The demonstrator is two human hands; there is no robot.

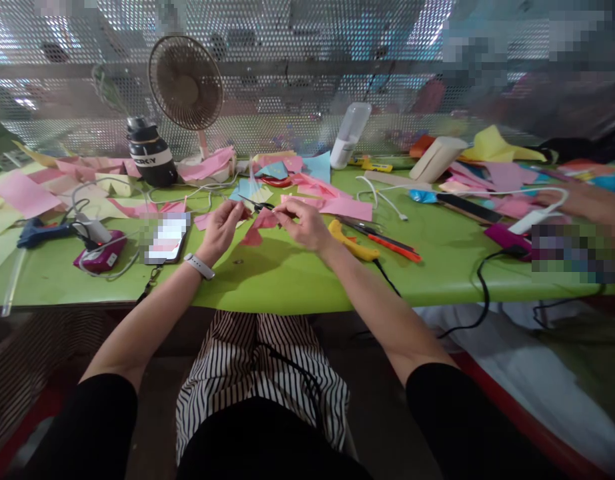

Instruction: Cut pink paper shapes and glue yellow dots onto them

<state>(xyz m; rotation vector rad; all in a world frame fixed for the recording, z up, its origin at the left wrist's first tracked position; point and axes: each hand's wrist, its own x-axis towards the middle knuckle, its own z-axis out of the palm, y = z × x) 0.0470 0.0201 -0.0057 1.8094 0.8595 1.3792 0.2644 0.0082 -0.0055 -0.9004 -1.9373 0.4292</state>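
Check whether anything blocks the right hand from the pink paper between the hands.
Nothing visible does: the right hand already has its fingertips on the pink paper, at its upper right. A dark tool shows just above the paper in the picture, not between them.

In front of you, a fan (186,87) stood right of a flask (157,160), with a bottle (351,135) farther right. On your left, a phone (167,239) lay near a purple socket (112,255).

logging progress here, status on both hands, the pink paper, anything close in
Right hand pinching pink paper. Left hand close by, grip unclear. Yellow banana-shaped object beside right forearm.
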